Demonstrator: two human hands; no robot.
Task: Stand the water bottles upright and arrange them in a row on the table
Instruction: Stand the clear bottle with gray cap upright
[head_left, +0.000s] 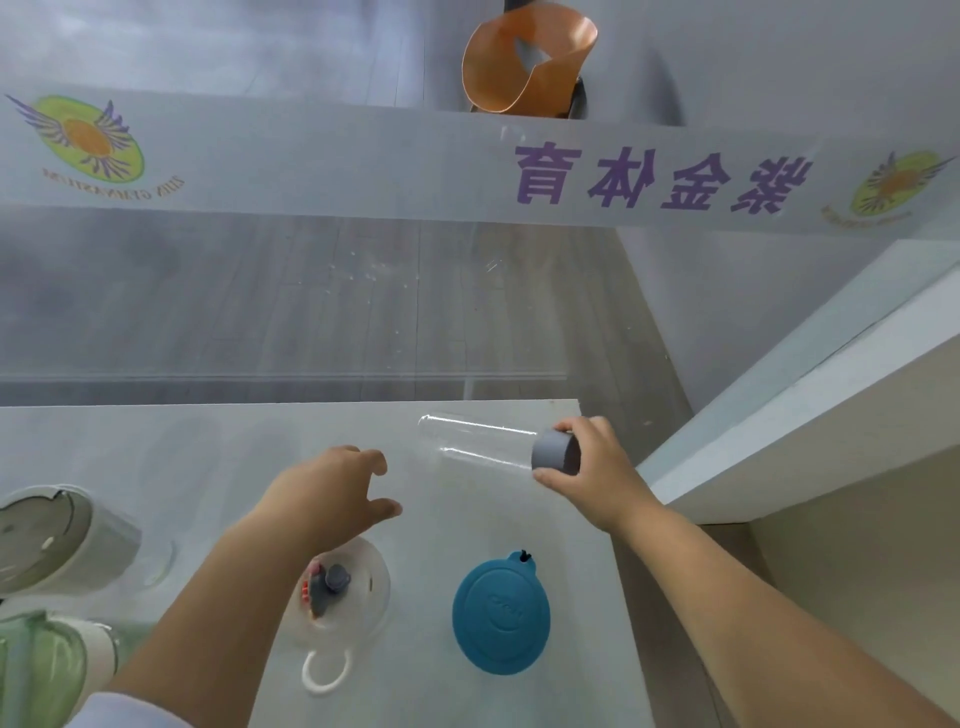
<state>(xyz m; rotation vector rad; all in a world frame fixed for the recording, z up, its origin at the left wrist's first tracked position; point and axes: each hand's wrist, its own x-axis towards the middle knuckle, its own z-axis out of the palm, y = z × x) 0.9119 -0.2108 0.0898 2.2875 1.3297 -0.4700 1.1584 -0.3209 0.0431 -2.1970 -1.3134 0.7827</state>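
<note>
Fingers (545, 477) of right hand (597, 467) clasp tilted clear bottle's (478, 441) grey cap (553, 456).

Sports venue (glass partition (363, 171) with gymnasium lettering)

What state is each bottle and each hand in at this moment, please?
Clear bottle: lying on its side, grey cap on, held at the cap end.
Right hand: fingers closed on the grey cap.
Left hand: open, holding nothing.
Teal-lidded bottle: upright, lid closed.
Clear-lidded bottle: upright, closed.
White bottle: upright.
Green bottle: partly cut off, state unclear.
</note>
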